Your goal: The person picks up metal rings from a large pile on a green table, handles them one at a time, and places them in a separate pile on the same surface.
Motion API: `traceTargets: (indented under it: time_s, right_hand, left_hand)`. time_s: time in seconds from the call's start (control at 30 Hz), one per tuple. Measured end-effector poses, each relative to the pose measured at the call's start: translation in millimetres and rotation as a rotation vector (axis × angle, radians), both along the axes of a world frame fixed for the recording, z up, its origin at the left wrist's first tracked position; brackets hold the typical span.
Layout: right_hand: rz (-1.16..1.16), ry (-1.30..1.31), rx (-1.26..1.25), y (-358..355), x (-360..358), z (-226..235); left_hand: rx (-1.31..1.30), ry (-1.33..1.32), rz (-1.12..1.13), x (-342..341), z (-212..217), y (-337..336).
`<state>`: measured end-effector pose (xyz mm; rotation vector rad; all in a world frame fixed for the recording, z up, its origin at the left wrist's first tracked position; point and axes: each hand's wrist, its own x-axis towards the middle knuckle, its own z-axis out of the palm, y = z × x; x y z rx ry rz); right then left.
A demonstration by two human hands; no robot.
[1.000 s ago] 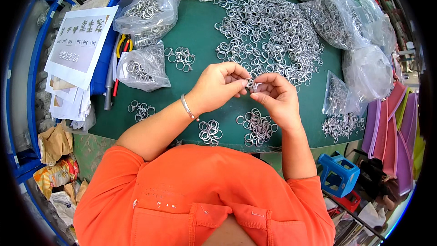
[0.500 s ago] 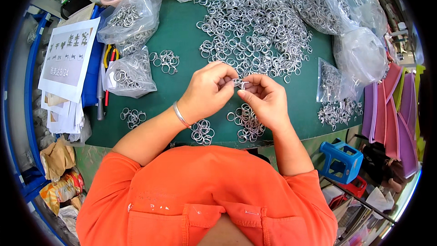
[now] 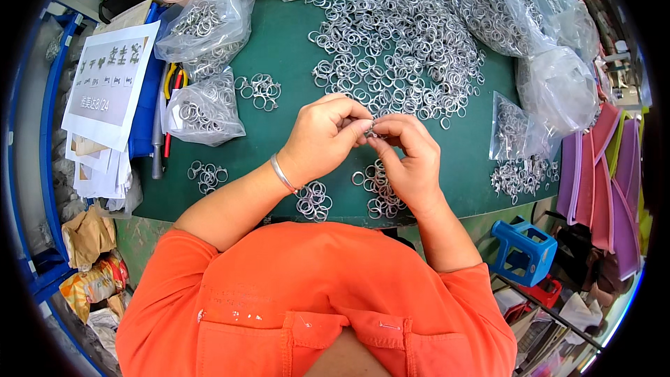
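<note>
Green bench (image 3: 279, 167) fills the middle of the frame, and closest to the lower edge we have an orange shirt, both forearms coming up to meet at centre. Left hand (image 3: 322, 138) with its silver bangle (image 3: 283, 173) and right hand (image 3: 412, 157) are both pinched shut on one small metal ring (image 3: 368, 129), fingertips nearly touching, held just above the bench. Tricky spot: the ring is tiny and mostly hidden by the fingers, so a slip could let it drop straight into the linked rings (image 3: 380, 192) lying right under the right wrist, or into the little cluster (image 3: 314, 201) under the left wrist, and it would be hard to pick out again. Either forearm, if lowered, could sweep those near groups off the front edge. Further up the frame, the big loose pile of rings (image 3: 398, 42) sits close behind the hands; a dropped ring bouncing that way is as good as lost. At upper left and right, clear bags of rings (image 3: 202, 108) slump open-looking, and a nudge might spill them. Pliers (image 3: 172, 84) lie at the left, out of easy reach.
</note>
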<state>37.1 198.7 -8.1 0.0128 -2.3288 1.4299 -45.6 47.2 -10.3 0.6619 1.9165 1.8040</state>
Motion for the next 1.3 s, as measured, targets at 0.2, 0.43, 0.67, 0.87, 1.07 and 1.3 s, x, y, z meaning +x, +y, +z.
traceTargets:
  time_s: [0.2,0.43,0.67,0.87,1.07,1.3]
  right_hand:
    - [-0.045,0.040,-0.023,1.3,-2.5,-5.5]
    - [-0.096,0.080,0.035,-1.8,-5.8,-8.2]
    - [-0.050,0.028,0.092,3.1,-4.4,-7.9]
    - [-0.023,0.093,0.231,3.0,-3.8,-3.7]
    - [-0.039,-0.323,-0.151,2.8,-2.4,-2.2]
    - [-0.095,-0.121,-0.042,4.2,-2.7,-3.2]
  left_hand:
    - [-0.096,0.339,0.085,4.6,-1.7,1.3]
    - [-0.140,-0.155,0.071,3.2,-2.1,6.2]
    - [-0.092,0.808,0.096,5.5,-3.4,5.2]
    - [-0.136,0.208,0.002,1.4,3.2,-1.0]
    - [-0.153,0.765,0.072,2.8,-4.7,-1.5]
    - [-0.145,0.532,0.055,6.0,0.0,-1.5]
